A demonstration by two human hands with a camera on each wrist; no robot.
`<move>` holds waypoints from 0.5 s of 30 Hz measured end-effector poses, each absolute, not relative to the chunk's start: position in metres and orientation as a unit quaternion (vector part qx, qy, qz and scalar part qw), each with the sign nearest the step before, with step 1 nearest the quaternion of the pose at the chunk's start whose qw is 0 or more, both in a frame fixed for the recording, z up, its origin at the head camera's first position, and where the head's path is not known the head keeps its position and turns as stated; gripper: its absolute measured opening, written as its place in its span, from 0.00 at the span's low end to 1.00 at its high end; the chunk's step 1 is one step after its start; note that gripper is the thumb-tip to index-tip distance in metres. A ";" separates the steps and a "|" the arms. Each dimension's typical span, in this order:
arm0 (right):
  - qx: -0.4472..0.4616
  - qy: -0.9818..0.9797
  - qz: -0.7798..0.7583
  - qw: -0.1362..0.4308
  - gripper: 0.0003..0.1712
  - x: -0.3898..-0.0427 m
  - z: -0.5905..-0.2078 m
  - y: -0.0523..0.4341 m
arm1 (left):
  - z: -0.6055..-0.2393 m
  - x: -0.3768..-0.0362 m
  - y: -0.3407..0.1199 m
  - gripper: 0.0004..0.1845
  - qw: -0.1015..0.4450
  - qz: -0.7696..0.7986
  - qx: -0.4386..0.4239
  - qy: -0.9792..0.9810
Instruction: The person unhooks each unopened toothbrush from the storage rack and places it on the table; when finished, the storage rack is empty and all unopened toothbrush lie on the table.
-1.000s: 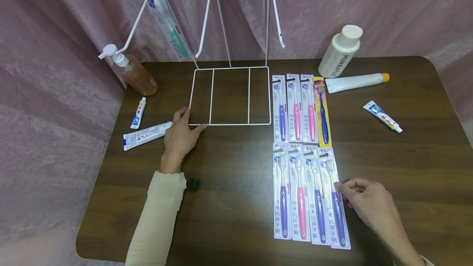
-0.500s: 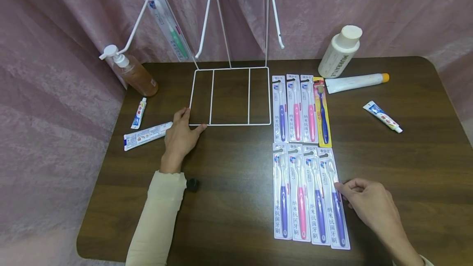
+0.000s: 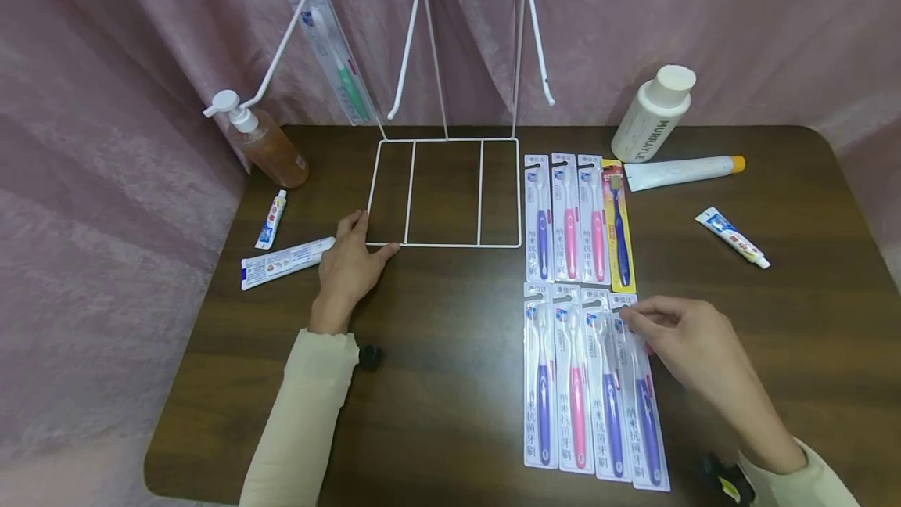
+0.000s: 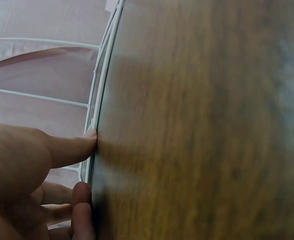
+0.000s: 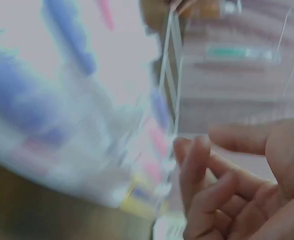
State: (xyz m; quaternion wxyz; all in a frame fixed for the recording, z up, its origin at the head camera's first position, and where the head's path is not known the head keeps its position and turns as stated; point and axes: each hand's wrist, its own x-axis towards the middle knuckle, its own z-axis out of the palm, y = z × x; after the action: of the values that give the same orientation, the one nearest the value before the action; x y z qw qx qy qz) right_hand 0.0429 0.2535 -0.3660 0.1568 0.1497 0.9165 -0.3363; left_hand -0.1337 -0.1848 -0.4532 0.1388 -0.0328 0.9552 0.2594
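In the head view my left hand (image 3: 349,268) holds the front left corner of a white wire display rack (image 3: 443,245). The left wrist view has its thumb against the rack's wire (image 4: 104,75), fingers bent just below. My right hand (image 3: 686,339) is over the top end of the rightmost packaged toothbrush (image 3: 649,433) in the front row, hiding part of that card. Loosely bent fingers with nothing between them show in the right wrist view. A green packaged toothbrush (image 3: 338,61) hangs on the rack's left hook (image 3: 278,53); the other two hooks are bare.
Behind the front row lies a row of packaged toothbrushes (image 3: 568,233), one on a yellow card (image 3: 619,233). A white bottle (image 3: 651,120), white tube (image 3: 679,172) and small toothpaste (image 3: 732,237) are right. A pump bottle (image 3: 274,155), small tube (image 3: 271,219) and toothpaste tube (image 3: 285,263) are left.
My right hand has moved up from the side of the rightmost front toothbrush package to its top end. The left hand stays at the rack's corner. The head view has shifted slightly.
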 end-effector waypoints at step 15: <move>-0.049 0.863 -0.499 -0.066 0.19 -0.136 -0.357 0.089 | -0.451 -0.129 -0.184 0.51 0.114 0.254 -0.019 0.960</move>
State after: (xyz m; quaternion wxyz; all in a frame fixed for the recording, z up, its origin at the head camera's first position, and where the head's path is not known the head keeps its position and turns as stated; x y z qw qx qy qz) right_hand -0.1365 0.0885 -0.3575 -0.0663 -0.0490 0.8627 -0.4990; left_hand -0.1287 -0.1842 -0.4506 0.1143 -0.0190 0.9604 0.2536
